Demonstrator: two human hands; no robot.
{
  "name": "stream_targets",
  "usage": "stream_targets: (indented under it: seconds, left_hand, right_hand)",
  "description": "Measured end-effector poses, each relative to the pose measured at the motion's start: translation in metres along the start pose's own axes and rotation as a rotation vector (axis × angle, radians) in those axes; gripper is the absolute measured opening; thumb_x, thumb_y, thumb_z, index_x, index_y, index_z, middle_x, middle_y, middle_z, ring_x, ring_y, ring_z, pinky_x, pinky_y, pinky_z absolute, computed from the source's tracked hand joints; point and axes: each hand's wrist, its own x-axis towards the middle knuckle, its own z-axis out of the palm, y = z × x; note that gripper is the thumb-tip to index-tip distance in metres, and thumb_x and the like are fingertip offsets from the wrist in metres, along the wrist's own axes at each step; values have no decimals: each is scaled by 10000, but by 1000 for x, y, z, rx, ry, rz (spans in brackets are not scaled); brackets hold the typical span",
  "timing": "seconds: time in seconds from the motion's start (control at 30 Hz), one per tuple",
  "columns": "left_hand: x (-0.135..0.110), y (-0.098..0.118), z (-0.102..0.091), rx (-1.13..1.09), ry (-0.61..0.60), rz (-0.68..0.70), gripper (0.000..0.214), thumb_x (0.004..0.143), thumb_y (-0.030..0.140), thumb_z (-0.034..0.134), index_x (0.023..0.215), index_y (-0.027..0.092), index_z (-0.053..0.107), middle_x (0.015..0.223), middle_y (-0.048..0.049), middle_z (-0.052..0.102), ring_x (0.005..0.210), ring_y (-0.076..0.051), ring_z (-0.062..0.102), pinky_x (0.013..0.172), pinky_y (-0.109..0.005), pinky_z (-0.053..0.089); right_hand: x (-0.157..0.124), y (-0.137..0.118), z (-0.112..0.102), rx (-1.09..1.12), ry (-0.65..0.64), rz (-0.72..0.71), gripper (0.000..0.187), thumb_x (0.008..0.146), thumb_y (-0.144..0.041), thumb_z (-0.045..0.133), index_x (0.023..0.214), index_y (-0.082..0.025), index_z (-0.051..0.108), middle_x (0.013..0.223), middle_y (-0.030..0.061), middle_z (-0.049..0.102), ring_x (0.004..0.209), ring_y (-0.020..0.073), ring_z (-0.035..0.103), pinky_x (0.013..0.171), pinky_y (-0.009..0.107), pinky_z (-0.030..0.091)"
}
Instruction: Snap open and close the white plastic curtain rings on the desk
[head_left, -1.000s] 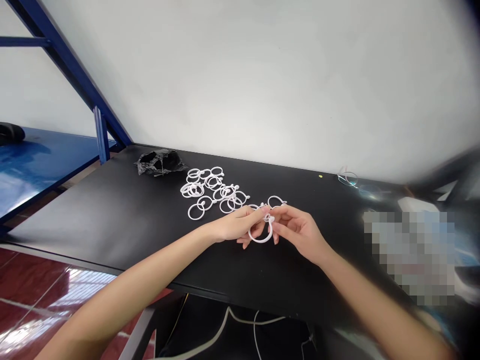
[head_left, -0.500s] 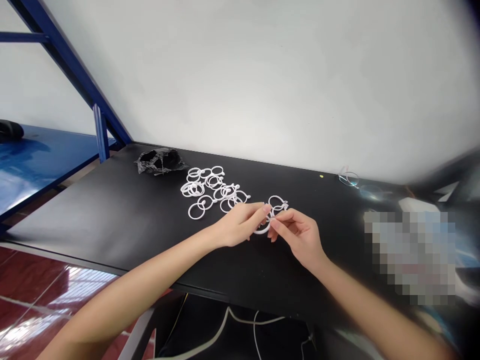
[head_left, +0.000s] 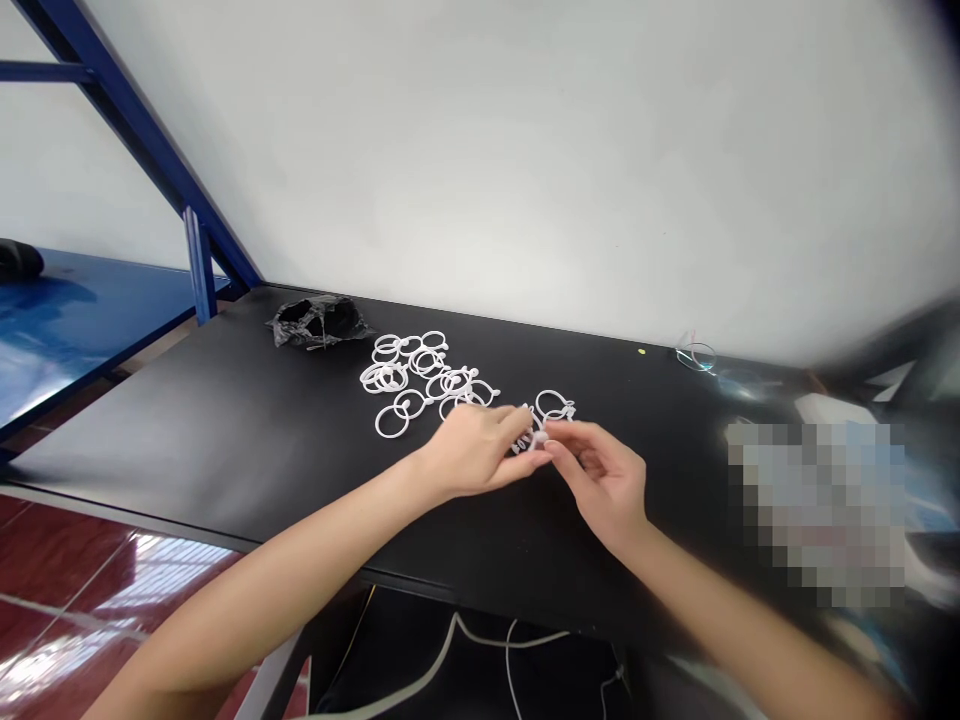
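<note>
Both of my hands meet above the black table, right of a loose pile of white curtain rings (head_left: pixel 390 378). Between them is a white curtain ring (head_left: pixel 538 439), mostly covered by fingers. My left hand (head_left: pixel 476 450) is closed around its left side, thumb along the near side. With thumb and forefinger, my right hand (head_left: pixel 606 482) pinches the same ring at its small eyelet end. Just behind the fingertips lie other white rings (head_left: pixel 553 392), partly hidden by my hands.
A crumpled black plastic bag (head_left: pixel 319 322) lies open behind the pile. Eyeglasses (head_left: pixel 697 356) rest near the wall at the back right. Further right is a blurred, pixelated item (head_left: pixel 821 510). Cables (head_left: pixel 446 655) hang below the front edge of the black table (head_left: pixel 300 440).
My left thumb has moved down and right, toward my right fingertips. The held ring has turned and is now more covered. The pile, bag and eyeglasses have stayed put.
</note>
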Motion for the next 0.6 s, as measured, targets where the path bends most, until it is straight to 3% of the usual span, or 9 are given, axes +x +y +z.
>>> stream_targets:
  seconds: [0.07, 0.17, 0.3, 0.47, 0.6]
  left_hand:
    - [4, -12, -6, 131, 34, -99, 624, 960, 649, 219, 753, 163, 551, 677, -36, 595, 578, -159, 535, 520, -277, 340]
    - [7, -36, -10, 340, 48, -213, 579, 939, 636, 375, 682, 155, 572, 704, -70, 599, 736, -216, 566, 654, -317, 408]
    - [5, -57, -8, 491, -8, -256, 466, 924, 557, 505, 798, 129, 641, 831, -102, 620, 828, -243, 567, 746, -347, 425]
    - [2, -61, -5, 526, -70, -319, 410, 921, 502, 538, 915, 111, 660, 929, -143, 627, 898, -290, 573, 777, -388, 431]
    - [4, -54, -6, 407, 21, -301, 349, 946, 435, 513, 980, 116, 648, 996, -149, 625, 916, -288, 560, 815, -416, 427]
  right_hand:
    - [6, 3, -4, -106, -18, 16, 263, 857, -192, 678, 1111, -255, 667, 970, 41, 735, 821, 195, 714, 730, 340, 603]
    - [15, 11, -10, -358, -102, -131, 166, 849, -189, 680, 1010, -226, 692, 969, 62, 723, 886, 223, 677, 796, 400, 573]
    - [19, 19, -10, -519, -241, -291, 108, 866, -169, 652, 953, -218, 693, 992, 71, 719, 959, 243, 642, 876, 457, 516]
    - [18, 21, -7, -581, -273, -289, 104, 881, -153, 617, 835, -220, 681, 944, 59, 708, 932, 240, 632, 850, 449, 493]
    - [18, 19, -9, -547, -238, -237, 124, 882, -174, 621, 775, -225, 660, 921, 59, 694, 901, 237, 615, 820, 439, 507]
